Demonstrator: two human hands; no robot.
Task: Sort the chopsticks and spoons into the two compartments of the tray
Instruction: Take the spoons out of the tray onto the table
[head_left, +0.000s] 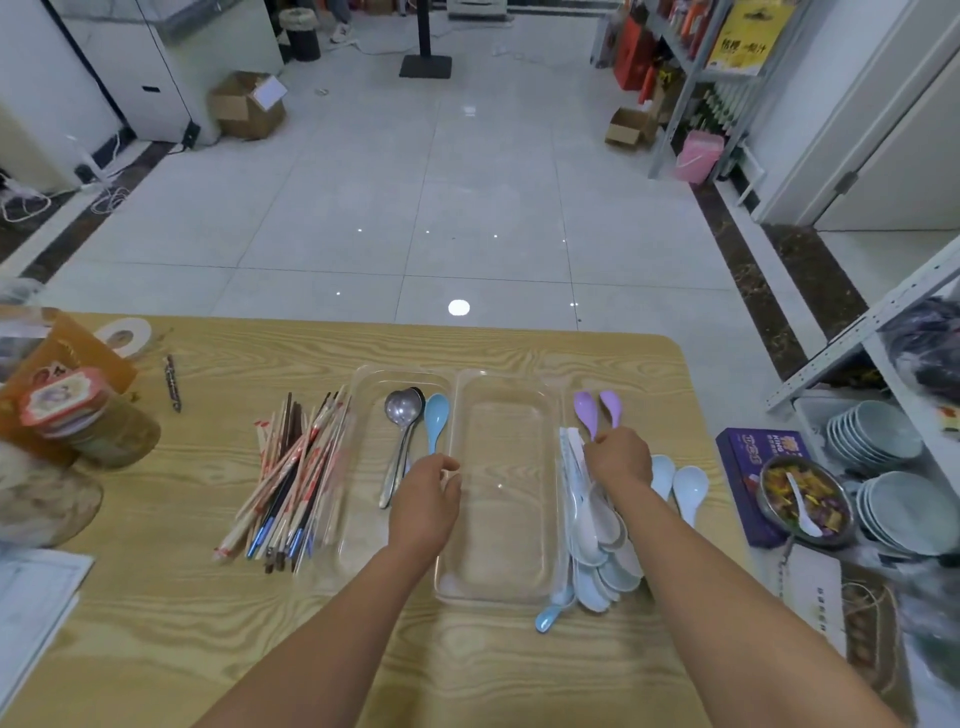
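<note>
A clear two-compartment tray (457, 384) lies on the wooden table (156, 597). Metal spoons (401, 415) and one blue spoon (436, 418) lie in its left compartment; nothing lies in the right compartment. A heap of chopsticks (296, 478) lies left of the tray. White and pale blue spoons (602, 551) are piled right of it. My right hand (618, 460) grips two purple spoons (597, 408) by their handles, bowls pointing away. My left hand (426, 499) hovers over the left compartment's near end, fingers loosely curled, holding nothing.
Jars and an orange box (67, 410) stand at the table's left edge, with a pen (172, 383) nearby. To the right sit a purple box (748, 483), a metal bowl of wrapped sweets (805, 499) and stacked plates (898, 509) on a shelf.
</note>
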